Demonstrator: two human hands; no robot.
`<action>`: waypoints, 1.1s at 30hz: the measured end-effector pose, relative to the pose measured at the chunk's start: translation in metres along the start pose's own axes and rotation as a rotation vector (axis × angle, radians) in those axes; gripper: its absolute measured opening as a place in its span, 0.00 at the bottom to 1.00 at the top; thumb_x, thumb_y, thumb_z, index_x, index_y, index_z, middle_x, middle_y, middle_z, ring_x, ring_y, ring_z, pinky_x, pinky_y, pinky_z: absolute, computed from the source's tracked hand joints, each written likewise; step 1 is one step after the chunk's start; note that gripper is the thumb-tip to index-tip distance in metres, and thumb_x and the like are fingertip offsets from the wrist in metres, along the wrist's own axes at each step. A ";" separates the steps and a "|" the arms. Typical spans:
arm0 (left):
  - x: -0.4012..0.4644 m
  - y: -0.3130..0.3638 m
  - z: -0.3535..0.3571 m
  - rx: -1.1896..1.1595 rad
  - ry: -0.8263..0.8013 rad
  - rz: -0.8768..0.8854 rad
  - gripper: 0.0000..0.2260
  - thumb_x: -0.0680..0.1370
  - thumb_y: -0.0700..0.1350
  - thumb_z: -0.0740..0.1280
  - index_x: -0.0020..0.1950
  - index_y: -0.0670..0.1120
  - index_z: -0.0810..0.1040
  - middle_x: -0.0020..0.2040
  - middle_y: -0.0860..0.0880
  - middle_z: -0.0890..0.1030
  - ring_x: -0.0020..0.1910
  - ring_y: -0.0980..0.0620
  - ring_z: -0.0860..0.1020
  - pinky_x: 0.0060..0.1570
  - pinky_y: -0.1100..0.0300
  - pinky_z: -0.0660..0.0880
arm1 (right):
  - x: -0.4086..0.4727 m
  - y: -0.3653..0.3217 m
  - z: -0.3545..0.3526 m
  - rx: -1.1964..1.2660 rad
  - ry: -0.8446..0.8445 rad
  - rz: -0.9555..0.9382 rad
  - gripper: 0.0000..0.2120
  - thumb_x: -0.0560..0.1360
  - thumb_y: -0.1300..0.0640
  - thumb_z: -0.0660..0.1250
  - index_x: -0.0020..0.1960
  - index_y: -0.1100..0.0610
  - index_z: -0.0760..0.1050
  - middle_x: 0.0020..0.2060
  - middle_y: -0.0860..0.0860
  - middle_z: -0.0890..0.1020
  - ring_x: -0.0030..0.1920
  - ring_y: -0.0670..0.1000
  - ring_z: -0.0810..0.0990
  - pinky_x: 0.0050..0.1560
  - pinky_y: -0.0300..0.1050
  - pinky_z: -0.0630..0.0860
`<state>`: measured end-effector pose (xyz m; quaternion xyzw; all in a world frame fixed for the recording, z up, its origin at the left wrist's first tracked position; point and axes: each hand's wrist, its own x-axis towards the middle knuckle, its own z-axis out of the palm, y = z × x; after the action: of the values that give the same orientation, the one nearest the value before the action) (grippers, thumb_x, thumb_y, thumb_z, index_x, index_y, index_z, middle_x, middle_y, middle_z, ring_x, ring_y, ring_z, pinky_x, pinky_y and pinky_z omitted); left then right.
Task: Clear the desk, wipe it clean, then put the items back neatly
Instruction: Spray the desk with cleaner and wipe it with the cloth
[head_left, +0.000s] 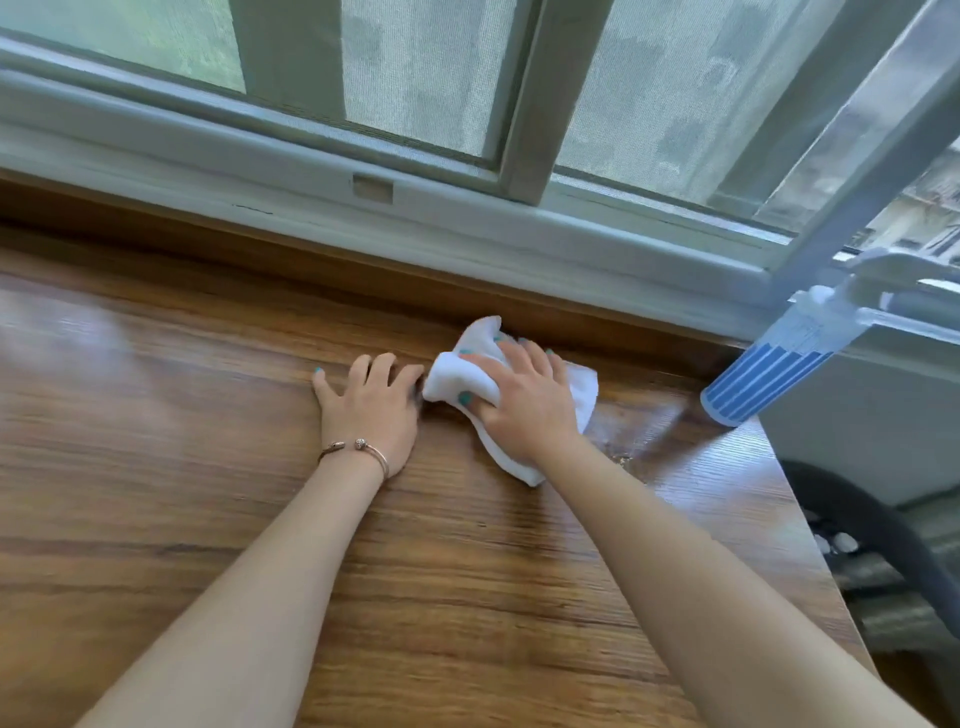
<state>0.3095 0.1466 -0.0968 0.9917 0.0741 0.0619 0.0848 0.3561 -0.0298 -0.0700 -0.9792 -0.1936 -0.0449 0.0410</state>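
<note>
- wiping is the step in hand, so begin from the near stretch of the table (467, 597), between your forearms, which looks bare and dry; judge it unfinished unless it shows a sheen.
- keep your left hand (370, 410) as it is now, palm down with fingers spread flat on the wood, holding nothing; it steadies you while the other does the work. its fingertips lie just beside the cloth, so shift it aside before a stroke runs that way.
- your right hand (524, 405) presses on the white cloth (467, 382), thumb curled round the bunched edge, fingers laid over the top. spread that bunch flatter if you can, since a wad likely cleans only a narrow strip.
- note the small pale speck (622, 458) on the wood just right of your right wrist; it seems to be a crumb or dried mark, so pass over it with firm pressure.
- a damp-looking sheen lies right of the cloth, toward the corner; work in overlapping strokes along the grain from there.
- mind the blue-striped spray bottle (763, 369) at the far right corner, close to the edge; a wide stroke could knock it off.
- finish along the raised wooden ledge (363, 270) under the window (415, 78), where dust probably gathers in the seam.
</note>
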 end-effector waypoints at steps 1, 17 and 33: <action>-0.001 0.000 0.001 0.003 0.013 0.000 0.15 0.82 0.50 0.52 0.68 0.59 0.67 0.70 0.53 0.66 0.71 0.50 0.59 0.67 0.33 0.54 | 0.011 0.001 0.000 -0.018 0.016 -0.006 0.22 0.78 0.38 0.57 0.72 0.35 0.63 0.72 0.48 0.64 0.72 0.55 0.59 0.72 0.56 0.52; -0.002 0.004 -0.011 -0.081 0.082 0.020 0.14 0.80 0.52 0.54 0.61 0.55 0.74 0.62 0.49 0.71 0.65 0.46 0.65 0.66 0.32 0.57 | -0.153 0.022 -0.025 0.082 -0.019 0.012 0.23 0.74 0.33 0.60 0.68 0.32 0.66 0.64 0.47 0.68 0.62 0.55 0.65 0.58 0.53 0.60; -0.050 0.118 0.013 -0.344 0.125 0.036 0.11 0.74 0.43 0.64 0.56 0.47 0.75 0.55 0.46 0.74 0.60 0.43 0.71 0.68 0.42 0.61 | -0.066 0.076 -0.012 -0.097 0.045 0.256 0.23 0.75 0.43 0.61 0.70 0.36 0.66 0.62 0.50 0.70 0.60 0.58 0.70 0.57 0.55 0.65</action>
<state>0.2782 0.0219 -0.0938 0.9579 0.0497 0.1368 0.2474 0.3229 -0.1256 -0.0696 -0.9955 -0.0639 -0.0705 0.0031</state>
